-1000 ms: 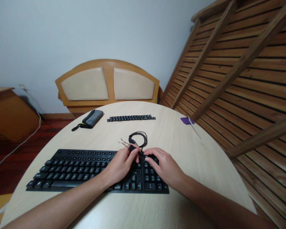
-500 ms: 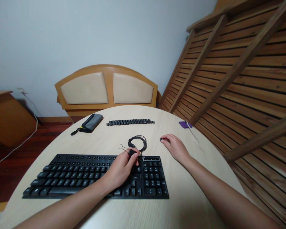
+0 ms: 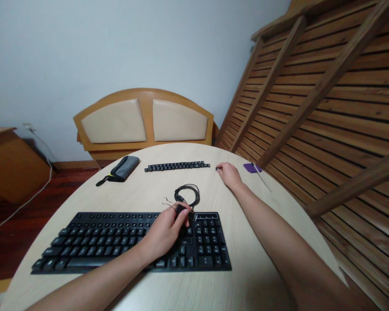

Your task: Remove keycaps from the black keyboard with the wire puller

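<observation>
My left hand (image 3: 167,226) is closed around the black handle of a keycap puller (image 3: 180,209), whose thin wire prongs stick out past the fingers. It rests over the right part of a black keyboard (image 3: 97,242), whose top rows show bare switch sockets without caps. My right hand (image 3: 228,173) pinches a small black keycap (image 3: 218,168) between thumb and fingertips, low over the far part of the table. Just left of it lies a line of loose keycaps (image 3: 176,166) in two rows. A coiled black cable (image 3: 197,194) sits behind the keyboard.
The round pale table (image 3: 246,242) carries a grey cloth (image 3: 129,166) with a black loop at the back left. At the right edge lie a purple cloth (image 3: 250,168) and a thin brush-like stick (image 3: 262,178). Wooden slats (image 3: 327,125) lean at the right.
My right hand has moved away from me with the keycap, from beside the cable to near the right end of the keycap line. My left hand has hardly moved.
</observation>
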A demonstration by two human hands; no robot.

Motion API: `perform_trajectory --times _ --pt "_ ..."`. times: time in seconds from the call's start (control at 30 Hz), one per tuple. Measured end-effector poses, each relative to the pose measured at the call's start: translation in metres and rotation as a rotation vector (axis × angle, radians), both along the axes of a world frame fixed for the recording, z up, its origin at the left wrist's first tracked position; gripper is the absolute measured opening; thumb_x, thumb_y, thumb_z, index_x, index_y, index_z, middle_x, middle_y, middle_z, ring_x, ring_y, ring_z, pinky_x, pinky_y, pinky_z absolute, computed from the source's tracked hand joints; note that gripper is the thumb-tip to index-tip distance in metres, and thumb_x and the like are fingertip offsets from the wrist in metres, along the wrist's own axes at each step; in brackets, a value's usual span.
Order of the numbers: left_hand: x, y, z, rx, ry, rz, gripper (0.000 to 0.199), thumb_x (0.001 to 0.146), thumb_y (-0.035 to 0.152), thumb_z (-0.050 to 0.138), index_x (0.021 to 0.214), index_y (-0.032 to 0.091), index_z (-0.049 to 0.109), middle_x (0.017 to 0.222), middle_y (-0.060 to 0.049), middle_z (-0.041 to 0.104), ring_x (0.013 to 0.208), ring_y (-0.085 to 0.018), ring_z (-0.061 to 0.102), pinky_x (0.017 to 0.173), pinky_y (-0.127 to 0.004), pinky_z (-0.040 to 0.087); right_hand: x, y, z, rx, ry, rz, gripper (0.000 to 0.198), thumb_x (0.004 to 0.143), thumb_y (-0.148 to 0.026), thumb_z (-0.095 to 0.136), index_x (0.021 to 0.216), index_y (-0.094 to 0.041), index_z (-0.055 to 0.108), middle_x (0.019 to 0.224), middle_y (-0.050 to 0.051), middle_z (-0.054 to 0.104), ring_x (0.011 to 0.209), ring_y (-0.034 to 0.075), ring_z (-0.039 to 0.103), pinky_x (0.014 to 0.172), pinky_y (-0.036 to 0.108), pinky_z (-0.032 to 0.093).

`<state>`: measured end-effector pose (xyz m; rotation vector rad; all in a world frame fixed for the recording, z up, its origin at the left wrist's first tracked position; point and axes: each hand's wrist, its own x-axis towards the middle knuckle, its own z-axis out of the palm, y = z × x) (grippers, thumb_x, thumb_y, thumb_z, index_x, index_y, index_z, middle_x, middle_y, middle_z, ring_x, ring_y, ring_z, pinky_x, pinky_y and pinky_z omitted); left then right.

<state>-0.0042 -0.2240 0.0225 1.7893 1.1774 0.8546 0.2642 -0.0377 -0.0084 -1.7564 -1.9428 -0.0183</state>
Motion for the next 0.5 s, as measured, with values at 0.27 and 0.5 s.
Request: perform_trajectory --times 0.27,0.5 --pt "-0.001 -0.001 -0.001 -0.008 0.0 -0.005 0.029 0.099 0.038 0.037 0.105 0.018 0.056 0.076 0.0 0.061 0.077 -0.019 0.06 0.078 -0.033 0.044 -0.008 0.022 -0.015 0.042 0.07 -0.03 0.027 0.089 -0.018 0.054 0.11 -0.021 0.071 0.109 0.007 0.072 0.104 0.02 0.063 0.094 0.028 0.043" --pt "0.0 0.0 0.0 -0.019 0.001 -0.006 0.028 0.099 0.038 0.037 0.106 0.018 0.056 0.076 -0.001 0.061 0.077 -0.019 0.06 0.078 -0.033 0.044 -0.006 0.027 -0.019 0.048 0.101 -0.033 0.027 0.089 -0.021 0.055 0.111 -0.025 0.071 0.11 0.005 0.071 0.102 0.02 0.063 0.09 0.029 0.045"
